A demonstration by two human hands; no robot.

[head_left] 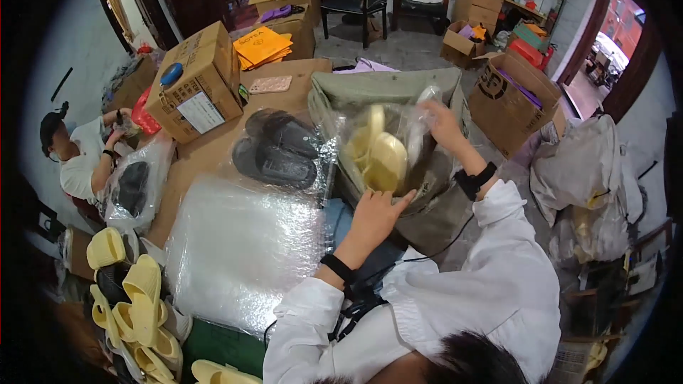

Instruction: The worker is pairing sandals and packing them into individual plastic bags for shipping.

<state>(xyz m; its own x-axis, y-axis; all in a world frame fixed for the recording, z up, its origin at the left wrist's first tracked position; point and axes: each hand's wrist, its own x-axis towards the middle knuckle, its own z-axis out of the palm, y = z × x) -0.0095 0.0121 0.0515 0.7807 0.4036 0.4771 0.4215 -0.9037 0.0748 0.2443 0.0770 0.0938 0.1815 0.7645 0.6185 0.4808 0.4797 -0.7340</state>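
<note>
A pair of yellow slippers (384, 156) in a clear plastic bag is in the mouth of a grey-green sack (388, 85); the slippers are slightly blurred. My right hand (442, 128) is closed on the bag's gathered upper right end. At the sack's near rim, my left hand (377, 217) has its thumb spread from the other fingers, fingertips beside the bag's lower edge. Left of the sack, a pair of dark grey slippers (277, 153) lies in another clear bag. A stack of flat clear plastic bags (242, 249) is nearer to me.
Loose yellow slippers (142, 306) are heaped at the lower left. A cardboard box (196, 85) and orange packets (262, 46) stand beyond a phone (270, 84). At far left a co-worker (82, 156) handles bagged items. An open carton (512, 103) and stuffed plastic sacks (580, 171) are right.
</note>
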